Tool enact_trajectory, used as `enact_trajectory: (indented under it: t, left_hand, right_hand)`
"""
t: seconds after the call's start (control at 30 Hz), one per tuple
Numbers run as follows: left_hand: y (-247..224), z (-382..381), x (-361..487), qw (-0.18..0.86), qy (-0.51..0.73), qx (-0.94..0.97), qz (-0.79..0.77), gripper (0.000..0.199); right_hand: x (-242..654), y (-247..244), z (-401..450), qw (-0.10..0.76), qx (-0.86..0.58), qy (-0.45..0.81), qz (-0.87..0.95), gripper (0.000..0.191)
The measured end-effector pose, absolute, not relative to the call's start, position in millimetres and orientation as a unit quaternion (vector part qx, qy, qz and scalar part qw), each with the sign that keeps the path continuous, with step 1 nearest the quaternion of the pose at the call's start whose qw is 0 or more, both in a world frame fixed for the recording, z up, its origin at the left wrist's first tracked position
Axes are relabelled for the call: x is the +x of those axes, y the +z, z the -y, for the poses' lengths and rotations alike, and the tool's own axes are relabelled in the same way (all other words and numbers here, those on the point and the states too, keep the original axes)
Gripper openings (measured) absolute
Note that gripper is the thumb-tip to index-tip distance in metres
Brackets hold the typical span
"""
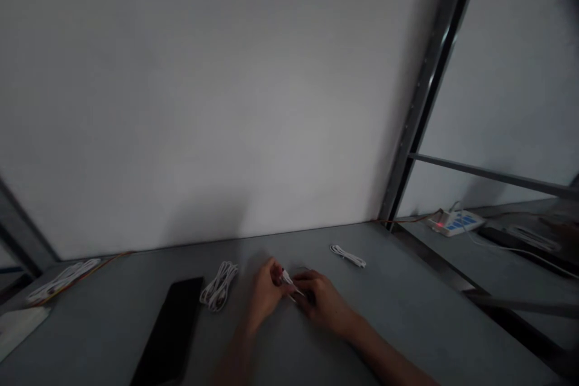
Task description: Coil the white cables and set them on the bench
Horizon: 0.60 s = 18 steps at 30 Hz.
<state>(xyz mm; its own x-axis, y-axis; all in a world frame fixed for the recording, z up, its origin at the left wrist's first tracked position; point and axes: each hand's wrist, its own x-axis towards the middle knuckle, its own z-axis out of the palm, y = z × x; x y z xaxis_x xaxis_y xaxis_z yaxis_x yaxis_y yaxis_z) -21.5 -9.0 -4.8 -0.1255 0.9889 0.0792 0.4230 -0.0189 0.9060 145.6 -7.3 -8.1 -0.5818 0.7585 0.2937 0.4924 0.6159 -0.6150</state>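
1. White cable [286, 277] sits between the two hands, held just above or on the desk; its far end is too blurred to tell.
2. Left hand [268, 288]: the grip is nearly closed, thumb and fingertips pinching the cable's upper end.
3. Right hand [322, 300]: this grip is curled closed around the cable's lower part, close beside the left.
4. Grey desk [384, 313] lies beneath both hands.
5. Left of the left hand is a looped white cable bundle [219, 286], and just beside it a long black object [169, 332].
6. Beyond the right hand, a smaller white coil [348, 256] lies apart on the desk.
7. At the far left, more white cables [63, 281] lie near a pale flat item [20, 329].
8. Past the metal post [420, 96] on the right, a power strip [456, 223] shows a red light.
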Motion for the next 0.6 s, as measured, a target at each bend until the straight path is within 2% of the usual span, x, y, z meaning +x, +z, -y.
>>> enact_trajectory:
  t: [0.2,0.33,0.43,0.6]
  left_hand:
    - [13,12,-25,0.243,0.431,0.630,-0.599,0.011]
    - [19,23,-20,0.205,0.344,0.715,-0.573,0.024]
    - [17,28,-17,0.228,0.267,0.732,-0.584,0.032]
    - [18,26,-17,0.214,0.233,0.723,-0.614,0.031]
  right_hand:
    - [149,-13,2,0.253,-0.374,0.166,0.876,0.026]
    - [149,-7,6,0.213,-0.401,0.102,0.885,0.021]
    - [148,-5,8,0.189,-0.409,0.070,0.890,0.019]
    - [155,-6,-5,0.238,-0.417,0.098,0.872,0.024]
